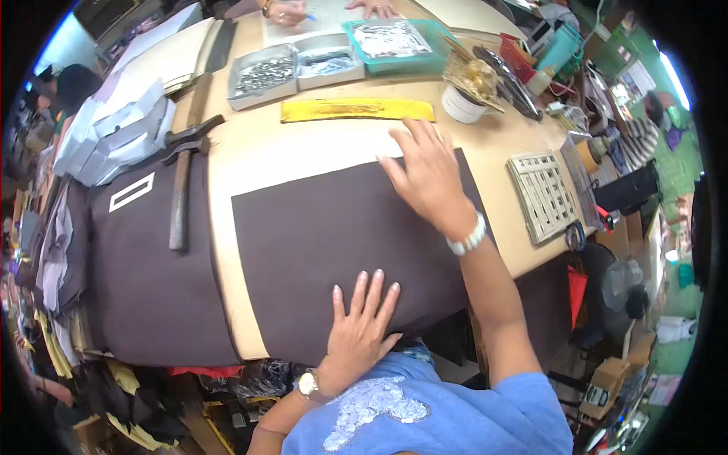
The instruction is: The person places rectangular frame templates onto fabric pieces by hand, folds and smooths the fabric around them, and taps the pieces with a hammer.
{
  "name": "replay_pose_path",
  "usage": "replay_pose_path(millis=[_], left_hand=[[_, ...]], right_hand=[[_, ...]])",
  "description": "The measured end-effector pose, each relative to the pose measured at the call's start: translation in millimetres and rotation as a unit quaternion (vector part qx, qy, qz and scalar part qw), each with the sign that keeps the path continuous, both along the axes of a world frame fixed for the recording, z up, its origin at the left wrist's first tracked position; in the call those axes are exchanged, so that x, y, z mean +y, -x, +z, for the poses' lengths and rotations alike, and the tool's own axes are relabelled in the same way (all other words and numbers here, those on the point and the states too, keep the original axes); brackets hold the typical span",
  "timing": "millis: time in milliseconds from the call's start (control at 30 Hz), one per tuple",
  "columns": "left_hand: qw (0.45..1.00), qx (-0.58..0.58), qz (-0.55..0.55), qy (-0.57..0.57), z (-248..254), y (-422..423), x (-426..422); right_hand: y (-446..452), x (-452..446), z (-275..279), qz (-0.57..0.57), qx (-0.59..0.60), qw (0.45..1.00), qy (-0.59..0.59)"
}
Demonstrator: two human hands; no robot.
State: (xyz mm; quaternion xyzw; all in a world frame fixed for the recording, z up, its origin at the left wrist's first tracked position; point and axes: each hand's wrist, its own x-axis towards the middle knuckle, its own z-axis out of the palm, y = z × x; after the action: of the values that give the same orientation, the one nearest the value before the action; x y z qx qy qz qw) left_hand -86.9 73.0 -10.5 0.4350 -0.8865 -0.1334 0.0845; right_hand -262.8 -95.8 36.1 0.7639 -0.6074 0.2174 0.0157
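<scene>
A dark brown sheet of material (318, 227) lies on the light tabletop in front of me. My left hand (360, 330) rests flat on its near edge with the fingers spread. My right hand (428, 171) is over the sheet's far right corner, fingers apart and pointing away from me, holding nothing. Just beyond its fingertips lies a yellow strip (356, 110). To the left, a hammer (180, 197) rests on a second dark stack (152, 288), near a white rectangular frame (131, 192).
Across the table stand trays of small metal parts (264, 76), a teal basket (398, 45) and a white pot (462, 105). A slotted panel (542, 196) lies at the right. Another person's hands (288, 11) are at the far side. Grey folded pieces (121, 133) sit at left.
</scene>
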Motion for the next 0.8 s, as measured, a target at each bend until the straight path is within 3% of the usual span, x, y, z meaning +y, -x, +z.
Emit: replay_pose_path(millis=[133,233,333,467,567,600,667,733,800], left_hand=[[0.999,-0.008,0.008,0.048,-6,1,6],[0.997,-0.018,0.019,0.075,-14,2,8],[0.997,-0.015,0.015,0.068,-17,0,13],[0.996,-0.01,0.02,0.087,-21,1,15],[0.997,-0.002,0.014,0.075,-21,0,20],[0.997,-0.003,0.013,0.071,-20,0,22],[0.998,-0.004,0.011,0.066,-18,0,25],[0.999,0.05,0.004,0.02,-8,-5,26],[0.994,0.11,0.024,-0.002,6,-11,18]], right_hand=[[-24,-120,-62,-0.013,-0.039,0.996,0.083],[-27,-141,-84,-0.057,0.022,0.996,0.069],[-17,-137,-51,0.021,-0.019,1.0,0.012],[-25,-91,3,0.083,-0.175,0.979,0.06],[-30,-39,39,0.142,-0.242,0.96,-0.003],[-30,-23,41,0.156,-0.257,0.95,-0.084],[-33,-2,19,0.179,-0.139,0.969,-0.094],[-28,14,-10,0.127,-0.002,0.991,0.03],[-13,30,-20,0.06,-0.029,0.997,0.025]])
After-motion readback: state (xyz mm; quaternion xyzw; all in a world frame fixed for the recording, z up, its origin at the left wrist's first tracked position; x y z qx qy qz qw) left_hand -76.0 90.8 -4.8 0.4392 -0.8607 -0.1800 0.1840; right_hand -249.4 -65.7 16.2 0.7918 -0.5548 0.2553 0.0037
